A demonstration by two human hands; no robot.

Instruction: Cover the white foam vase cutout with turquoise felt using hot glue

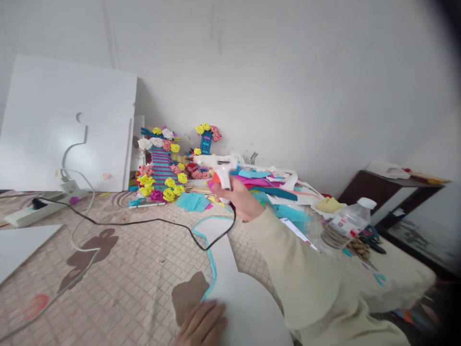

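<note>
My right hand (243, 199) is closed around the handle of a white hot glue gun (220, 166), raised above the table with its nozzle to the left. From the handle a black cord (154, 220) loops down and runs left. A white board cut-out (248, 307) with a narrow neck and a wide rounded body lies below. Light blue trim (212, 259) follows the left side and top of its neck. My left hand (203, 324) rests on the cut-out's left edge with fingers laid out flat; its thumb is out of sight.
A power strip (39, 211) and a large leaning white board (68, 129) are at left. Paper-flower decorations (162, 168) stand at the back beside piled coloured paper (266, 182). On the right are a phone (298, 233) and a plastic bottle (347, 226).
</note>
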